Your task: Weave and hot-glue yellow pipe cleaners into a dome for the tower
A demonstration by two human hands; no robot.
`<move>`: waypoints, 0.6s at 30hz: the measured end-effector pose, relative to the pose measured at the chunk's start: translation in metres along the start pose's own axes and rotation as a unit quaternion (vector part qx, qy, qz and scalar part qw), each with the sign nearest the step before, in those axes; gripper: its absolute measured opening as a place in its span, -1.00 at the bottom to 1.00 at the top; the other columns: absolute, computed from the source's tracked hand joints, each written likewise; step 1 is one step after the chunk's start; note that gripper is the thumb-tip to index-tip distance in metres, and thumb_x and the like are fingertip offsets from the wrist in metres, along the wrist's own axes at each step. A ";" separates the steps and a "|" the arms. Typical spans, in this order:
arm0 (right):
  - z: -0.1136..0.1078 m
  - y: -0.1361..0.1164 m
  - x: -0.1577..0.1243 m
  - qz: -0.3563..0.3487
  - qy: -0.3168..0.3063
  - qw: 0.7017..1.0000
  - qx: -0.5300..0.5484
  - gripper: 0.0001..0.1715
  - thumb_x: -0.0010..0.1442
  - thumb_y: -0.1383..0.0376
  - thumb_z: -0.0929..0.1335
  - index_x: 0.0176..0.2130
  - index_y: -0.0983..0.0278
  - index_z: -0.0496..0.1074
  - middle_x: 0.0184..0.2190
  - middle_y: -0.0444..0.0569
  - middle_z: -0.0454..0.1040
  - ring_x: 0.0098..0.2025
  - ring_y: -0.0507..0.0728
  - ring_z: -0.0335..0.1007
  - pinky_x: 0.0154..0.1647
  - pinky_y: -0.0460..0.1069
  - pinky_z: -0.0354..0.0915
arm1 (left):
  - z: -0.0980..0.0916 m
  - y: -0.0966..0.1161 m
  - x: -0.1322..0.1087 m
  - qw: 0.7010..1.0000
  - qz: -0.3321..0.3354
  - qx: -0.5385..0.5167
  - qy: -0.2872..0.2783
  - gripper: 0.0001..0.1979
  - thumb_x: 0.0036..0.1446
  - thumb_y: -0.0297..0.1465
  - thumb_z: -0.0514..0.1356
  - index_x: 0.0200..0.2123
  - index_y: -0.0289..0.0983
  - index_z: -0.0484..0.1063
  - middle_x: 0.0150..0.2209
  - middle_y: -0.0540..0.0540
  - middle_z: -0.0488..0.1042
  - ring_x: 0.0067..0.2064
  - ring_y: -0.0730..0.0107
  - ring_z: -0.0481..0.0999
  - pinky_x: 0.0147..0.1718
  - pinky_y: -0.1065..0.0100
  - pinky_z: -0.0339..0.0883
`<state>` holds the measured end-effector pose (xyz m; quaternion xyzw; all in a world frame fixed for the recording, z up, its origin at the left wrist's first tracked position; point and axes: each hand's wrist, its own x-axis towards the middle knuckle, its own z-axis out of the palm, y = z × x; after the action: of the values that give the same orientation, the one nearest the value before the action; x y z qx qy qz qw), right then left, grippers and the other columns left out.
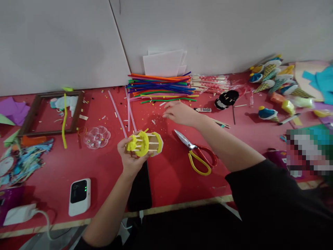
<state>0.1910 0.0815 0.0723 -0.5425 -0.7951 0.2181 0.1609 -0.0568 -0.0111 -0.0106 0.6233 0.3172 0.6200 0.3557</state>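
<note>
A flat red table (169, 187) is strewn with thin multicoloured pipe cleaners (161, 86), open metal scissors (191, 146) with red and yellow handles, a brown rectangular wooden frame (77, 111) and a clear plastic flower-shaped tray (97, 137).

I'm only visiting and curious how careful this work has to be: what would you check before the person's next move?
1. Yellow stick model held: ok, in the left hand.
2. Right hand empty: cannot tell; something small could be hidden by the fingers.
3. Scissors out of both hands: ok, lying on the table between the arms.
4. Work area free of scraps: not ok, small bits lie scattered near the right hand.
5. Pipe cleaners gathered together: ok, heaped near the wall.
</note>
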 end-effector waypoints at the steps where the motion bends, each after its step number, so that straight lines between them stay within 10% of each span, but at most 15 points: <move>1: 0.002 0.001 -0.001 0.007 -0.001 1.000 0.012 -0.82 0.26 0.37 0.39 -0.26 0.27 0.65 -0.11 0.07 0.66 0.06 0.23 0.53 0.17 0.09 0.32 | 0.000 0.000 0.000 1.000 0.001 -0.002 -0.001 -0.22 -0.13 -0.26 0.59 0.08 -0.05 0.24 0.06 -0.11 0.52 0.13 0.09 0.62 0.01 0.13 0.60; 8: -0.002 0.008 -0.007 0.127 -0.032 0.973 0.190 -0.23 0.47 -0.10 0.05 0.02 0.30 0.59 -0.17 0.16 0.69 -0.35 0.15 0.61 -0.30 0.02 0.46 | 0.000 0.000 0.001 1.000 -0.002 -0.002 -0.019 -0.22 -0.09 -0.27 0.58 0.10 -0.04 0.22 0.05 -0.12 0.54 0.16 0.10 0.60 0.02 0.12 0.58; 14: -0.013 0.023 -0.012 0.149 -0.098 0.915 0.362 -0.02 0.34 -0.34 -0.06 0.19 0.11 0.50 0.19 0.08 0.56 0.19 0.26 0.51 0.06 0.15 0.46 | 0.001 -0.002 -0.001 1.000 -0.010 -0.014 -0.025 -0.20 -0.12 -0.31 0.59 0.10 -0.04 0.23 0.06 -0.12 0.54 0.16 0.13 0.61 0.03 0.16 0.59; 18: -0.021 0.020 -0.013 0.178 0.001 0.907 0.381 -0.04 0.35 -0.33 -0.01 0.03 0.21 0.58 -0.24 0.11 0.68 -0.13 0.22 0.64 0.03 0.16 0.48 | 0.001 -0.003 -0.001 0.999 -0.014 -0.018 -0.031 -0.21 -0.13 -0.35 0.59 0.09 -0.05 0.24 0.05 -0.12 0.54 0.16 0.14 0.61 0.05 0.16 0.58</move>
<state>0.2220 0.0794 0.0793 -0.5726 -0.5419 0.5289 0.3143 -0.0554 -0.0108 -0.0133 0.6311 0.3037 0.6012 0.3847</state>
